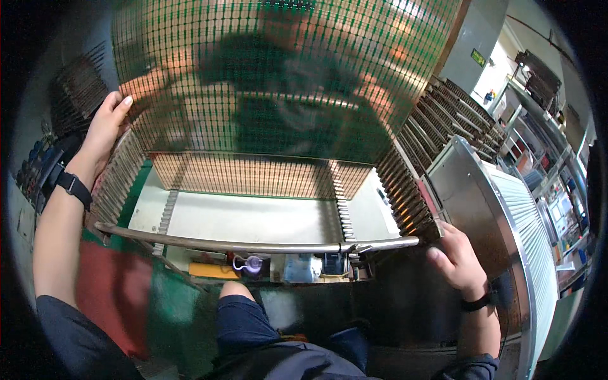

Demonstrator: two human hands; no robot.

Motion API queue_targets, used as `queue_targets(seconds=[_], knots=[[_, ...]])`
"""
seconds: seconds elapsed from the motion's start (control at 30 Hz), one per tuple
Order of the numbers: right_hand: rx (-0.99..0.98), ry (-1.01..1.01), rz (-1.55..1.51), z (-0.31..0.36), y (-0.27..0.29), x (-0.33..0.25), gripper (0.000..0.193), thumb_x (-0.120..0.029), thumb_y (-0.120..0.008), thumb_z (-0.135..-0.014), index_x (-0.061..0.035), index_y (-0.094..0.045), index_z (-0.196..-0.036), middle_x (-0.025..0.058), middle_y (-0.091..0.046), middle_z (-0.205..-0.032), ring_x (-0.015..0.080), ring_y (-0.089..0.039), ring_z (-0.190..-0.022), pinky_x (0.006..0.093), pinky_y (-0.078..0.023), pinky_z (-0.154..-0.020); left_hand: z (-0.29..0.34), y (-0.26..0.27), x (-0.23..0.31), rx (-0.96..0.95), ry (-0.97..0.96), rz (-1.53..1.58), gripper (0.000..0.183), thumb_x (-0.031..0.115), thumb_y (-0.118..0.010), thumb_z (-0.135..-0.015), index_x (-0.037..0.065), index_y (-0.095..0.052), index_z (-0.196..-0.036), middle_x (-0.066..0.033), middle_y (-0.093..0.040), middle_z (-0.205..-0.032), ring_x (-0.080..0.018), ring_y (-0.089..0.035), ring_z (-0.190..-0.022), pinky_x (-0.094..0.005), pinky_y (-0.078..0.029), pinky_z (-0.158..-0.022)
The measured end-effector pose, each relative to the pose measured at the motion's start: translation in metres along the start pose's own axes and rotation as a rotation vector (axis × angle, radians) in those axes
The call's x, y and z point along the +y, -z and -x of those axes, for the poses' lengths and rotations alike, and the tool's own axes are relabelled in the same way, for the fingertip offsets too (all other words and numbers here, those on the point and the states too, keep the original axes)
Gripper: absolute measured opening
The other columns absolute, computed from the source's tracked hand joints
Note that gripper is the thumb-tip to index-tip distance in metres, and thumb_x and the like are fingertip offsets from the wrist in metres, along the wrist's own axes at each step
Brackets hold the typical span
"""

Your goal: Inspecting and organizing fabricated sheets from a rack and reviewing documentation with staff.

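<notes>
A large green gridded circuit board panel (pixel 304 120) stands upright in a metal slotted rack (pixel 253 242), its glossy face mirroring a dark figure. At the panel's left edge is my left hand (pixel 107 130), thumb and fingers closed there beside the rack's toothed left side (pixel 120 177); the fingers are partly hidden. My right hand (pixel 462 263) grips the near right corner of the rack, by the end of its toothed right side (pixel 408 196). Its fingers go out of sight behind that corner, with the thumb lying apart. More gridded board (pixel 253 176) shows low behind the rack's slots.
Stacked toothed racks (pixel 449 120) stand at the far right, behind a metal-framed ribbed unit (pixel 513 209). Under the front bar are a purple-lidded bottle (pixel 252 265), a yellow item (pixel 214 271) and a blue container (pixel 301 268). More dark racks (pixel 79 88) are at the far left.
</notes>
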State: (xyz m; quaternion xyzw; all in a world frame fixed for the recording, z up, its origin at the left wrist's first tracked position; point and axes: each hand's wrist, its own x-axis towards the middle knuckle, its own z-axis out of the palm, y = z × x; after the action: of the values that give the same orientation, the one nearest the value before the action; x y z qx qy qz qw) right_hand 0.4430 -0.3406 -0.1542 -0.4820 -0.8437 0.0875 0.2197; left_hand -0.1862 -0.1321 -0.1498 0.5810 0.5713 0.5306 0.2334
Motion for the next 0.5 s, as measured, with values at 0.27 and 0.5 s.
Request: queue_targets(seconds=[0.27, 0.5], knots=[[0.22, -0.07, 0.285, -0.009, -0.027, 0.008, 0.029, -0.026, -0.053, -0.096, -0.0015, -0.066, -0.089, 0.0182, -0.066, -0.086, 0.0404, -0.064, -0.08, 0.0476, -0.052, -0.074, 0.0, 0.004, -0.003, -0.015, 0.022, -0.08, 0.026, 0.036, -0.053, -0.105, 0.013, -0.057, -0.116, 0.0067, -0.051, -0.093, -0.0047, -0.046, -0.078, -0.0231, -0.041, -0.073], [0.25, -0.029, 0.214, -0.008, -0.031, 0.013, 0.031, -0.026, -0.049, -0.098, -0.0007, -0.064, -0.086, 0.0193, -0.064, -0.08, 0.0419, -0.062, -0.073, 0.0472, -0.05, -0.068, 0.009, -0.01, 0.012, 0.041, 0.01, 0.01, 0.017, 0.031, -0.054, -0.105, 0.016, -0.053, -0.098, 0.0076, -0.044, -0.085, -0.0035, -0.041, -0.073, -0.0217, -0.039, -0.068]])
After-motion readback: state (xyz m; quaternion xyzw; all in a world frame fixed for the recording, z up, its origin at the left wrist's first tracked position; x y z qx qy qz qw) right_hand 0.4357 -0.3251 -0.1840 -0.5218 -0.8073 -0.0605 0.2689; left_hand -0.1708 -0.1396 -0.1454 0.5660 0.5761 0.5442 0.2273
